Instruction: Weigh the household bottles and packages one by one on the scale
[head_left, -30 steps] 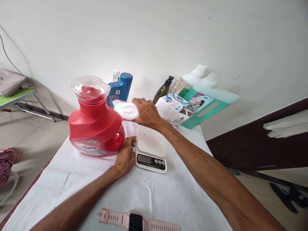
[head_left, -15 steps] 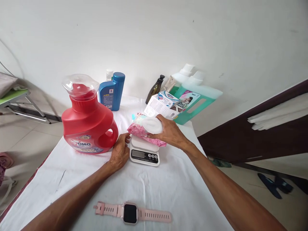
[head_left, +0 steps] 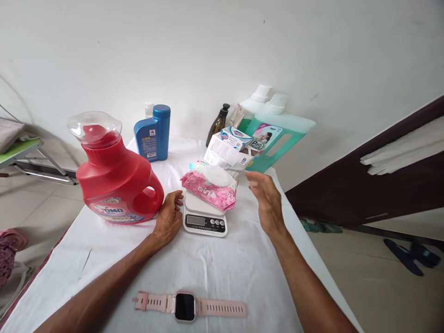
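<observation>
A pink pack of wet wipes (head_left: 210,185) with a white lid lies slightly askew on the platform of a white digital scale (head_left: 205,224). The scale's display looks blank. To the right of the pack, my right hand (head_left: 268,203) is off it, fingers apart and holding nothing. My left hand (head_left: 169,217) rests on the cloth at the scale's left edge, its fingers loosely curled and apart, with nothing visible in them. Beside it stands a large red detergent jug (head_left: 116,180) with a clear cap.
A blue bottle (head_left: 154,134) stands at the back left. White-and-blue boxes (head_left: 229,148), a dark pump bottle (head_left: 218,125) and a green jug (head_left: 287,138) crowd the back right. A pink-strapped smartwatch (head_left: 185,306) lies in front on the white cloth.
My right hand has let go of the wipes pack and moved right, leaving it on the scale. My left hand stays by the scale. The view has shifted slightly.
</observation>
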A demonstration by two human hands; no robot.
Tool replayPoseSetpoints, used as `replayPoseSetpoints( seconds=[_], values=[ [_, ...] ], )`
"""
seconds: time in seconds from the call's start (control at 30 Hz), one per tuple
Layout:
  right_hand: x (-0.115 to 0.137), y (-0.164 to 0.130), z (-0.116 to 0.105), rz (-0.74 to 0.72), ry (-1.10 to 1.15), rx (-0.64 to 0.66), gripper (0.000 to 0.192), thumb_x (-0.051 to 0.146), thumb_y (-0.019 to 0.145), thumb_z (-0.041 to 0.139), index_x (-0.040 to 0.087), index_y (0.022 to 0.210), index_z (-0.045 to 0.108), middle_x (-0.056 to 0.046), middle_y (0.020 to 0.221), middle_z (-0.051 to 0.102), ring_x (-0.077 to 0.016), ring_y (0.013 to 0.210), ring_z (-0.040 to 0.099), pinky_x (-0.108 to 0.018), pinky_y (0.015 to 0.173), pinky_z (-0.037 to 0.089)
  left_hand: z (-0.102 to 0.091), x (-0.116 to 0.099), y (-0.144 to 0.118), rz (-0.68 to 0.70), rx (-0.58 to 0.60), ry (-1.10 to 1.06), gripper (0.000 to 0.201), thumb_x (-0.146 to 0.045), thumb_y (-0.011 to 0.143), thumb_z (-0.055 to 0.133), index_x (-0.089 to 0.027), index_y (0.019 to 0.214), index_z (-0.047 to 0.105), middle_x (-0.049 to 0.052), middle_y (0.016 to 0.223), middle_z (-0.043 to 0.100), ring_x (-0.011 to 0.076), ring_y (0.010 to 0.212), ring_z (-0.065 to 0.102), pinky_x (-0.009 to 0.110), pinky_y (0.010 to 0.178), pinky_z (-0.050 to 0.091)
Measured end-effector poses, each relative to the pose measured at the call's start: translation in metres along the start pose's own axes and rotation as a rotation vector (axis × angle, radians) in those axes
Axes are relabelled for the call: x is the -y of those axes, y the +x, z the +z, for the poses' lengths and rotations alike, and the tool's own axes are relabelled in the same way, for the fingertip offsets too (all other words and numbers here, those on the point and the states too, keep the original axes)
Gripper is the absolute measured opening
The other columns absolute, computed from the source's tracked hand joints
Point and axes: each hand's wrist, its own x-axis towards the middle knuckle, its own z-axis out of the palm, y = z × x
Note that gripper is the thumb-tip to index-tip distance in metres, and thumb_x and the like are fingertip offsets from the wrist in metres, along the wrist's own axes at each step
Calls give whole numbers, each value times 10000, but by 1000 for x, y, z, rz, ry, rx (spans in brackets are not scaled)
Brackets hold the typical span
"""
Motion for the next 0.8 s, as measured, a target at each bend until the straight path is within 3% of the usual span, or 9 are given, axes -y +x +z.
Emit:
replayPoseSetpoints(
  seconds=[0.07, 0.1, 0.23, 0.43, 0.8],
  values=[
    [-24, -25, -1, 106, 50, -243, 450, 693, 954, 549, 259, 1018, 651, -94, 1141, 699, -294, 1116, 649, -452, 927, 538, -1, -1, -1, -1, 3, -1, 687, 2, 692, 461, -198, 1345, 534, 81, 1215, 653, 171, 1010, 606, 349, 918, 512],
    [-35, -37, -1, 179, 79, -258, 459, 698, 962, 527, 253, 944, 642, -86, 1035, 695, -283, 1005, 659, -433, 844, 548, -1, -2, -1, -4, 3, 2, 687, -1, 692, 463, -198, 1346, 534, 81, 1220, 653, 172, 1013, 605, 351, 920, 512],
    [-63, -62, 2, 284, 102, -198, 486, 691, 964, 521, 232, 849, 629, -48, 851, 658, -217, 777, 607, -361, 732, 496, -2, -2, -1, 0, 10, 21, 690, -15, 688, 470, -197, 1350, 537, 85, 1235, 654, 179, 1022, 608, 361, 922, 513],
    [-63, -53, -2, 316, 76, -41, 464, 674, 957, 561, 229, 832, 603, -24, 818, 637, -201, 794, 585, -328, 752, 452, -4, -2, -1, 4, 27, 41, 690, -36, 683, 469, -199, 1349, 541, 88, 1234, 659, 191, 1037, 615, 375, 920, 512],
    [-64, -51, -3, 293, 78, -1, 460, 655, 960, 567, 228, 788, 570, -10, 785, 621, -188, 768, 578, -316, 754, 444, -4, -1, -1, 17, 36, 46, 686, -57, 690, 475, -203, 1357, 537, 86, 1248, 656, 191, 1046, 611, 378, 932, 512]
  ],
)
